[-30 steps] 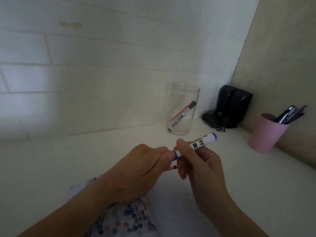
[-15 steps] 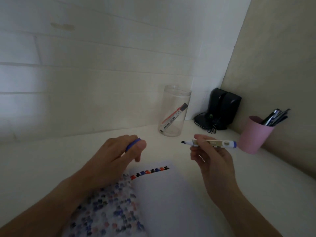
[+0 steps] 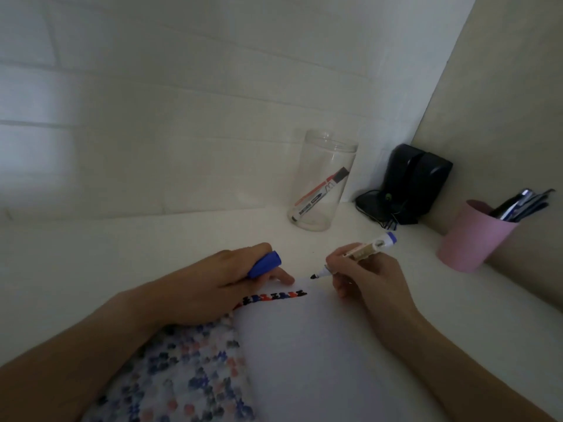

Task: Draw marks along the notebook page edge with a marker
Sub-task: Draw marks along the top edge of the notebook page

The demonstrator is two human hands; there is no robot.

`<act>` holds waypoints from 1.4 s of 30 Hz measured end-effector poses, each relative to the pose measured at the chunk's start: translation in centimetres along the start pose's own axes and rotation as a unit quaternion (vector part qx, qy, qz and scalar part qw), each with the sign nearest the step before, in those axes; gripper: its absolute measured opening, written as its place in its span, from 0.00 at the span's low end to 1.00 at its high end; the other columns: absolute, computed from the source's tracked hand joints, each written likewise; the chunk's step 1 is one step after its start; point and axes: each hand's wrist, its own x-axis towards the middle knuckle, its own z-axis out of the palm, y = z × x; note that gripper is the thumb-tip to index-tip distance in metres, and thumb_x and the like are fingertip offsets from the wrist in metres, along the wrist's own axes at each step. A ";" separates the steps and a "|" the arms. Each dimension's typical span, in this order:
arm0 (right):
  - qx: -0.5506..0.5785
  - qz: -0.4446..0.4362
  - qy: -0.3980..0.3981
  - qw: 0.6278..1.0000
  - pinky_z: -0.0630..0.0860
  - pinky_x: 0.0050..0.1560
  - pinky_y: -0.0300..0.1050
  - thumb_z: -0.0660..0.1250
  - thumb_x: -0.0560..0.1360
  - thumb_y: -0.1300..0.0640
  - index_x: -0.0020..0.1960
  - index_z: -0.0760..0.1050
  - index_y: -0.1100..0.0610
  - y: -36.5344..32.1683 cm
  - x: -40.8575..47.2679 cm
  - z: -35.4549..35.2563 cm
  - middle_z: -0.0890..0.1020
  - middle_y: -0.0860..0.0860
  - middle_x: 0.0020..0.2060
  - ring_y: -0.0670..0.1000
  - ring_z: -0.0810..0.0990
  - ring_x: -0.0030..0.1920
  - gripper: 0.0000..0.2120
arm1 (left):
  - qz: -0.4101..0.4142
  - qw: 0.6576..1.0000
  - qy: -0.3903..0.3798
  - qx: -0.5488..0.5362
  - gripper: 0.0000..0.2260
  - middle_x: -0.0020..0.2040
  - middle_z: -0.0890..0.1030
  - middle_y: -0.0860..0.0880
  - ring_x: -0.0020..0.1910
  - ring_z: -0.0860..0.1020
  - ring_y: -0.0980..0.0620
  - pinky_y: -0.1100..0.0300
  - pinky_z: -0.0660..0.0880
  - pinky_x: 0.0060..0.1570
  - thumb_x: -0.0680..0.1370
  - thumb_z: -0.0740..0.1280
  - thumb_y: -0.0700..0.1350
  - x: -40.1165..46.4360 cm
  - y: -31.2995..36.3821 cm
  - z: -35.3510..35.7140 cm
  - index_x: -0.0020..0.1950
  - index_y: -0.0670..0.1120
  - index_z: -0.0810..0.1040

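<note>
Beyond the notebook, jar; right hand pinching marker, left hand gripping cap.

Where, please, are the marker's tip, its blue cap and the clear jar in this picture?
marker tip (image 3: 313, 276), head view, on the dark nib.
blue cap (image 3: 265, 264), head view, mid-barrel of the cap.
clear jar (image 3: 323, 166), head view, on the upper wall.

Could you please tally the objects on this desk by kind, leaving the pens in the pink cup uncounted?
Markers: 2, one in the right hand as the blue marker, one red marker in the jar
Marker caps: 1, the blue cap in the left hand
Notebooks: 1
Clear jars: 1
Pink cups: 1
Black speakers: 1
Total: 7
</note>
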 end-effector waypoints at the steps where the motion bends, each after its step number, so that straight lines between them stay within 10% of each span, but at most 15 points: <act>1: -0.013 -0.015 -0.002 1.000 0.77 0.30 0.44 0.74 0.72 0.61 0.41 0.84 0.58 0.4 -0.1 0.0 0.82 0.60 0.30 0.52 0.79 0.30 0.02 | 0.000 1.000 -0.003 -0.009 0.13 0.63 0.81 0.63 0.64 0.78 0.66 0.63 0.74 0.67 0.87 0.58 0.42 0.0 -0.2 0.0 0.67 0.47 0.78; 42: -0.149 -0.043 0.012 0.988 0.79 0.30 0.37 0.74 0.72 0.63 0.40 0.84 0.58 1.3 -0.5 -0.2 0.85 0.52 0.26 0.47 0.82 0.26 0.04 | -0.015 1.000 -0.009 -0.016 0.15 0.64 0.80 0.66 0.67 0.77 0.63 0.53 0.72 0.71 0.86 0.56 0.42 -0.3 -0.3 0.4 0.68 0.41 0.76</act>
